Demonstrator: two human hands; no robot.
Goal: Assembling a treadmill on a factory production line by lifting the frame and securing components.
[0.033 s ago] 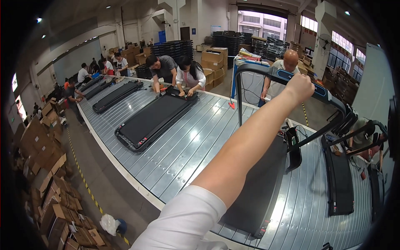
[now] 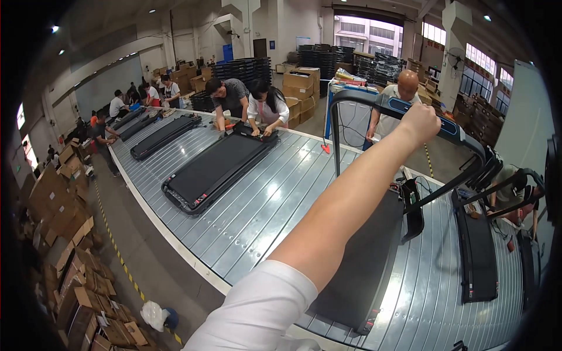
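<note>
- Upper right of the frame: one arm in a white sleeve reaches up, and its hand (image 2: 419, 121) rests on the black handlebar (image 2: 374, 98) of a treadmill (image 2: 374, 257), beside the blue console panel (image 2: 404, 106).
- Which hand it is I cannot tell; fingers curl over the bar, seemingly closed on it.
- Nothing differs between the two pictures, so the grip looks steady.
- The treadmill lies on the ribbed metal conveyor (image 2: 257, 216), right of centre.
- Upper centre, two people (image 2: 246, 105) bend over another treadmill (image 2: 216, 169).
</note>
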